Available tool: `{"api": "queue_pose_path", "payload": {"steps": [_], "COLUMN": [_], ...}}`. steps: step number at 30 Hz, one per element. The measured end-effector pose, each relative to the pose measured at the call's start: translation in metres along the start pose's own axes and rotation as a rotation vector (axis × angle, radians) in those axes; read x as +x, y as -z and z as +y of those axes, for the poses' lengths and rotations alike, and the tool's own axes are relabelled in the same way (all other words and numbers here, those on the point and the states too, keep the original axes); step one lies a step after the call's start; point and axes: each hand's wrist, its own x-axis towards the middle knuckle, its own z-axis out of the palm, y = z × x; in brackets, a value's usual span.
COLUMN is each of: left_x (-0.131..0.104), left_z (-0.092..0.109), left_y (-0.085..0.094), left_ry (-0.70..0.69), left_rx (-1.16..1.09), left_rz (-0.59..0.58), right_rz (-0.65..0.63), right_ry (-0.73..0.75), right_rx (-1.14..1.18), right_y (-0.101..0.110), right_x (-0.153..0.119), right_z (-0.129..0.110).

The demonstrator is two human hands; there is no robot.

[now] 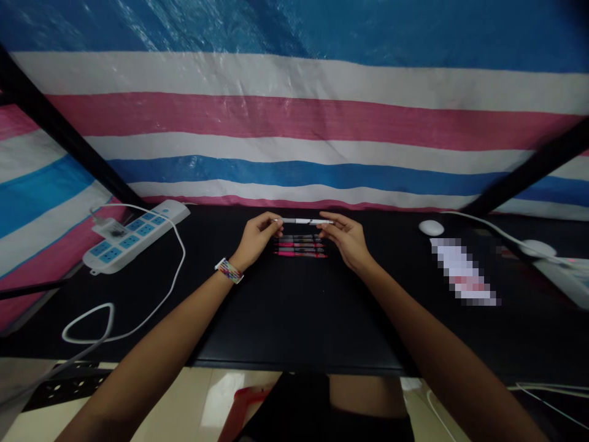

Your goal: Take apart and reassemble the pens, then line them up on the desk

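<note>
Between my two hands, a white pen (304, 221) lies level, one end in each hand's fingers. My left hand (257, 236) pinches its left end between thumb and fingers. At the other end, my right hand (346, 238) grips the pen with thumb and fingertips, one finger stretched out above it. Just nearer to me, several pens (301, 248) lie side by side in a row on the black table (294, 313); the closest ones are pink, those behind look grey or dark. A patterned band circles my left wrist.
On the left stands a white power strip (138, 236) with a plugged-in adapter and a looping white cable (181, 245). A white mouse-like object (431, 228) and a blurred-out paper (462, 273) lie right. Striped sheeting (294, 116) hangs behind the table.
</note>
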Motion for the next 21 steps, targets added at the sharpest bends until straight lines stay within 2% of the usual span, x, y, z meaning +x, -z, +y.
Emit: {"api": "queue_pose_path", "payload": {"steps": [5, 10, 17, 21], "left_x": [0.002, 0.001, -0.001, 0.0], "left_z": [0.001, 0.004, 0.008, 0.006], "left_y": [0.002, 0.002, 0.0, 0.0], "left_ry": [0.032, 0.021, -0.027, -0.034], "left_rx": [-0.032, -0.03, -0.009, -0.027], "left_rz": [0.032, 0.034, 0.023, 0.041], "right_rz": [-0.142, -0.21, -0.175, -0.164], "right_ry": [-0.136, -0.347, -0.24, -0.247], "right_rx": [0.192, 0.419, 0.231, 0.241], "right_y": [-0.004, -0.006, -0.003, -0.003], "right_x": [-0.003, -0.005, -0.003, -0.002], "right_z": [-0.007, -0.015, -0.008, -0.007]}}
